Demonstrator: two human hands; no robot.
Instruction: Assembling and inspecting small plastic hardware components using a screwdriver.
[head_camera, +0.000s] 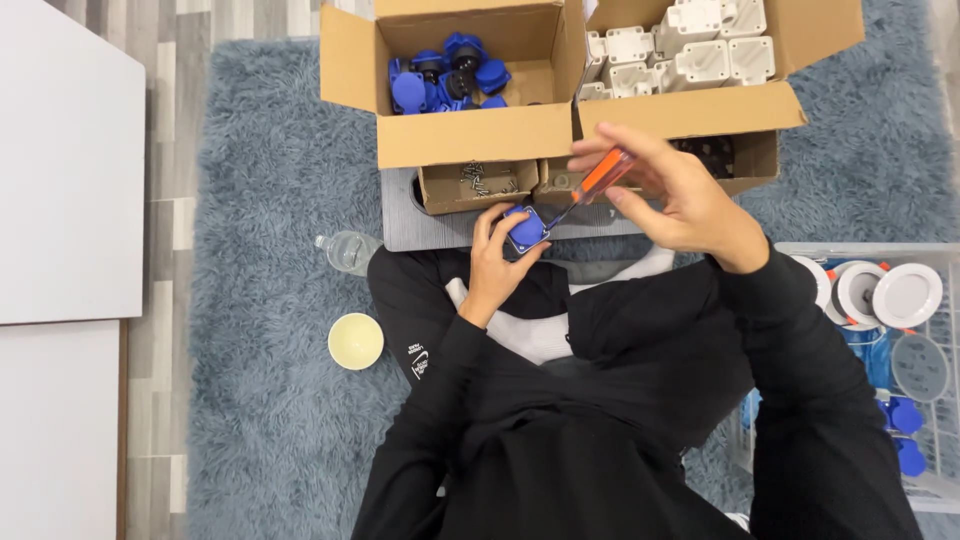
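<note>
Fingers of the left hand (497, 262) pinched a small blue socket part (526, 229) from below and the side, holding it above the person's lap, just in front of a grey block (430, 232). The right hand (668, 192) was closed around the orange handle of a screwdriver (601, 177), whose dark shaft slanted down so its tip met the blue part. Behind the hands stood a cardboard box of blue parts (445, 75) and a second box of white housings (690, 50), with a small carton of screws (480, 183) under the first. A clear bottle (348, 251) and a pale bowl (355, 341) lay on the shaggy blue-grey rug (270, 200). White round lamps (880, 292) sat in a basket (940, 478) at right.
</note>
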